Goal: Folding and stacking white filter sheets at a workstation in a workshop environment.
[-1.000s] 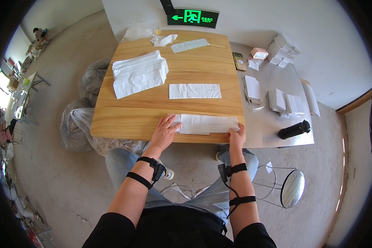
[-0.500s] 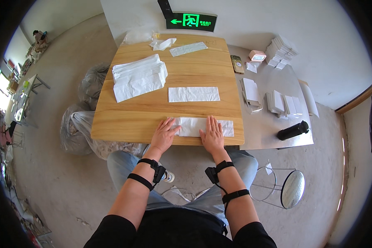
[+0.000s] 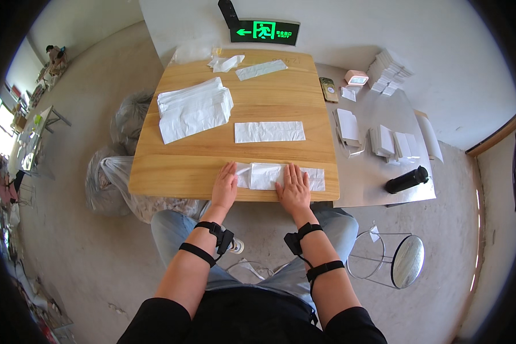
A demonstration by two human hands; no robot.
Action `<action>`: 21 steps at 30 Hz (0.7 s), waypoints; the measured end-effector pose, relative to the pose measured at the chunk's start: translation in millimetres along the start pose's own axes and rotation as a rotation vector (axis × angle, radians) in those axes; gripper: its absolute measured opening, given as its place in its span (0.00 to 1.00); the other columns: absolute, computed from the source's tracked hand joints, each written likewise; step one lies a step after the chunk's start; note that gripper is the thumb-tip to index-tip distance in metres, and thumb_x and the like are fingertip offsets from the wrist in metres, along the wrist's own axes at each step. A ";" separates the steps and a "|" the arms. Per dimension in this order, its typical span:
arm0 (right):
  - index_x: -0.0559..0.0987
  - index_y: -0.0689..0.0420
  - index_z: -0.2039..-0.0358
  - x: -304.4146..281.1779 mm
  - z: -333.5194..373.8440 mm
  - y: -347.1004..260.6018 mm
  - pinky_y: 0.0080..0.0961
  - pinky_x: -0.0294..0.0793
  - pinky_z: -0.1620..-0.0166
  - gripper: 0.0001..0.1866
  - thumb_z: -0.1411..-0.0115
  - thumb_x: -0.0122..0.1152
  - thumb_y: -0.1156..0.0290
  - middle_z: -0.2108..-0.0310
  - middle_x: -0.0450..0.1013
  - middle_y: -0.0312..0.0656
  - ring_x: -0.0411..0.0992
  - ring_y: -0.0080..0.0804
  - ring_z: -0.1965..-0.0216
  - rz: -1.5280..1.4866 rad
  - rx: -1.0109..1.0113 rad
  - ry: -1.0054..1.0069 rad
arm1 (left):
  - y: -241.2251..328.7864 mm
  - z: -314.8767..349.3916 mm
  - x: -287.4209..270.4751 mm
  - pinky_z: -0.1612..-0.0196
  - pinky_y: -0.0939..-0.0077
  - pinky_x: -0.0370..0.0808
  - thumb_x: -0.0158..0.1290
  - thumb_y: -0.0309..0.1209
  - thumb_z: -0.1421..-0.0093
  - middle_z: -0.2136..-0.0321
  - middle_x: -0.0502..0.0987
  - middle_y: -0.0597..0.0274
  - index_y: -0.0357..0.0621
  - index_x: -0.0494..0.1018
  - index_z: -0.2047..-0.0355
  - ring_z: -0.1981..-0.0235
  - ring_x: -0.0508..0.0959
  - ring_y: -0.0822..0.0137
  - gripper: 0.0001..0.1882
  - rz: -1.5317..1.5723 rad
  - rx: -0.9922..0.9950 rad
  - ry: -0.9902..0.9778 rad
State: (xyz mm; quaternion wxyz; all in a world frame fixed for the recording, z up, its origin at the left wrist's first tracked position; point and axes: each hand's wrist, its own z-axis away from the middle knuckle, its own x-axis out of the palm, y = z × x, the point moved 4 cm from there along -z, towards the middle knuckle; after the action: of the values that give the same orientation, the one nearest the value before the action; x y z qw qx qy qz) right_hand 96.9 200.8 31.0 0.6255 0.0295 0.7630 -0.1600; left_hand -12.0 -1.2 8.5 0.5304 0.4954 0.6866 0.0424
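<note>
A thin white strip, crinkled like plastic film or paper, lies along the near edge of the wooden table, with a layer folded over its middle. My left hand rests at its left end, fingers stretched out and close together, thumb side up. On the right part of the strip my right hand lies flat, palm down, fingers extended. A single flat white strip sits just beyond. Farther left is a thick stack of similar white sheets. Neither hand grips anything.
A metal side table carries a black bottle, stacks of small white packets, a phone and a pink device. Filled plastic bags stand left of the wooden table. A round stool is at right.
My left hand has slid slightly left and turned on its side, its fingers drawn together, uncovering more of the folded strip. The right hand stays on the strip almost unmoved.
</note>
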 end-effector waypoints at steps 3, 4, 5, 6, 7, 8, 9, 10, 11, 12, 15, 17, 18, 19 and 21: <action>0.57 0.62 0.37 -0.6 1.6 0.5 0.43 0.40 0.32 0.35 0.37 0.43 0.51 0.34 0.51 0.47 0.47 0.41 0.32 0.017 -0.005 -0.005 | -3.0 4.1 -2.7 0.43 0.65 0.65 0.44 0.32 0.35 0.49 0.71 0.48 0.39 0.69 0.49 0.45 0.69 0.53 0.17 0.179 -0.229 0.140; 0.57 0.62 0.37 -0.4 2.7 1.1 0.43 0.40 0.32 0.35 0.37 0.43 0.51 0.34 0.51 0.47 0.47 0.41 0.32 0.013 -0.003 -0.003 | -1.7 5.7 -3.9 0.44 0.67 0.66 0.42 0.34 0.33 0.50 0.72 0.47 0.38 0.69 0.48 0.46 0.70 0.53 0.17 0.284 -0.367 0.176; 0.57 0.62 0.37 0.2 3.2 4.3 0.43 0.40 0.32 0.35 0.37 0.43 0.51 0.34 0.51 0.47 0.46 0.41 0.32 0.016 0.008 0.000 | 8.5 4.0 -5.0 0.44 0.67 0.66 0.42 0.34 0.33 0.50 0.72 0.47 0.38 0.69 0.48 0.46 0.70 0.53 0.17 0.286 -0.362 0.172; 0.56 0.62 0.37 0.9 3.7 7.5 0.44 0.40 0.32 0.35 0.36 0.43 0.51 0.34 0.51 0.47 0.46 0.41 0.32 0.020 0.019 0.003 | 15.3 5.6 -2.0 0.45 0.68 0.67 0.42 0.35 0.33 0.50 0.73 0.47 0.38 0.68 0.47 0.46 0.71 0.54 0.18 0.310 -0.494 0.103; 0.56 0.62 0.37 0.4 3.3 6.4 0.44 0.40 0.32 0.35 0.36 0.43 0.51 0.34 0.51 0.47 0.46 0.41 0.32 0.017 0.017 0.007 | 18.8 9.7 1.0 0.46 0.70 0.67 0.41 0.35 0.32 0.50 0.73 0.47 0.39 0.68 0.46 0.46 0.72 0.56 0.19 0.328 -0.627 0.040; 0.56 0.62 0.37 0.2 3.0 5.6 0.43 0.40 0.32 0.35 0.37 0.43 0.51 0.34 0.51 0.47 0.46 0.41 0.32 0.001 0.014 0.001 | 23.7 9.1 5.0 0.45 0.71 0.67 0.41 0.35 0.32 0.48 0.72 0.47 0.40 0.66 0.44 0.45 0.71 0.59 0.20 0.415 -0.589 0.093; 0.56 0.62 0.37 0.1 3.0 5.5 0.43 0.40 0.32 0.35 0.37 0.44 0.52 0.34 0.51 0.48 0.46 0.41 0.32 -0.015 0.012 -0.005 | 29.6 7.6 8.9 0.45 0.71 0.67 0.41 0.35 0.32 0.48 0.72 0.47 0.40 0.66 0.44 0.45 0.71 0.59 0.20 0.414 -0.586 0.093; 0.56 0.62 0.37 1.2 3.1 7.4 0.43 0.40 0.32 0.35 0.37 0.44 0.52 0.34 0.51 0.48 0.46 0.41 0.32 -0.014 0.014 -0.002 | 40.5 2.9 12.6 0.45 0.71 0.66 0.42 0.35 0.32 0.48 0.71 0.47 0.42 0.65 0.43 0.45 0.71 0.58 0.20 0.415 -0.466 0.099; 0.56 0.63 0.37 0.4 3.1 9.7 0.42 0.41 0.32 0.34 0.37 0.45 0.54 0.34 0.51 0.48 0.47 0.41 0.32 -0.079 0.016 0.054 | 51.5 -1.0 16.0 0.44 0.71 0.66 0.42 0.34 0.33 0.47 0.70 0.46 0.43 0.64 0.42 0.44 0.70 0.57 0.20 0.416 -0.346 0.103; 0.55 0.63 0.37 -1.0 4.1 13.3 0.42 0.41 0.32 0.34 0.37 0.46 0.55 0.34 0.52 0.49 0.47 0.41 0.32 -0.144 0.018 0.110 | 58.5 -2.5 20.2 0.44 0.71 0.66 0.42 0.34 0.33 0.47 0.70 0.46 0.43 0.64 0.42 0.44 0.70 0.57 0.20 0.419 -0.341 0.101; 0.55 0.64 0.37 -10.2 9.9 30.0 0.42 0.44 0.33 0.34 0.38 0.49 0.60 0.36 0.54 0.52 0.50 0.44 0.34 -0.120 0.100 0.174 | 86.4 -10.5 35.1 0.39 0.61 0.62 0.48 0.26 0.39 0.43 0.65 0.45 0.47 0.64 0.42 0.41 0.64 0.46 0.24 0.110 0.041 -0.007; 0.55 0.64 0.37 -13.6 14.5 38.2 0.41 0.44 0.33 0.33 0.38 0.49 0.61 0.36 0.54 0.52 0.50 0.44 0.34 -0.093 0.115 0.160 | 93.6 -9.8 45.8 0.38 0.55 0.60 0.50 0.26 0.42 0.41 0.63 0.47 0.48 0.66 0.43 0.39 0.61 0.46 0.24 0.066 0.081 -0.059; 0.55 0.64 0.37 -14.2 16.2 41.3 0.40 0.45 0.33 0.33 0.39 0.49 0.61 0.36 0.54 0.52 0.50 0.43 0.34 -0.068 0.123 0.147 | 96.5 -8.4 51.5 0.38 0.54 0.59 0.50 0.27 0.42 0.41 0.62 0.48 0.48 0.67 0.44 0.39 0.61 0.47 0.23 -0.030 0.103 -0.104; 0.55 0.64 0.37 -14.9 16.6 45.8 0.40 0.45 0.33 0.33 0.39 0.49 0.61 0.36 0.54 0.52 0.50 0.43 0.34 -0.065 0.131 0.150 | 99.1 -8.8 58.2 0.38 0.53 0.58 0.50 0.27 0.42 0.41 0.62 0.48 0.48 0.67 0.45 0.39 0.61 0.48 0.22 -0.124 0.131 -0.146; 0.55 0.64 0.37 -15.4 17.1 53.2 0.39 0.44 0.33 0.33 0.39 0.49 0.62 0.36 0.54 0.51 0.50 0.43 0.34 -0.096 0.144 0.163 | 102.6 -7.0 68.5 0.38 0.52 0.57 0.50 0.28 0.42 0.41 0.62 0.49 0.48 0.68 0.45 0.39 0.61 0.49 0.22 -0.142 0.141 -0.165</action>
State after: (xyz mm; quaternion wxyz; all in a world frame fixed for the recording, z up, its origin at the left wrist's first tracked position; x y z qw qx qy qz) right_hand 129.4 248.8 32.0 0.5491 0.0506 0.7986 -0.2410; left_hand 51.6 103.6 24.4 0.5508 0.4833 0.6752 -0.0845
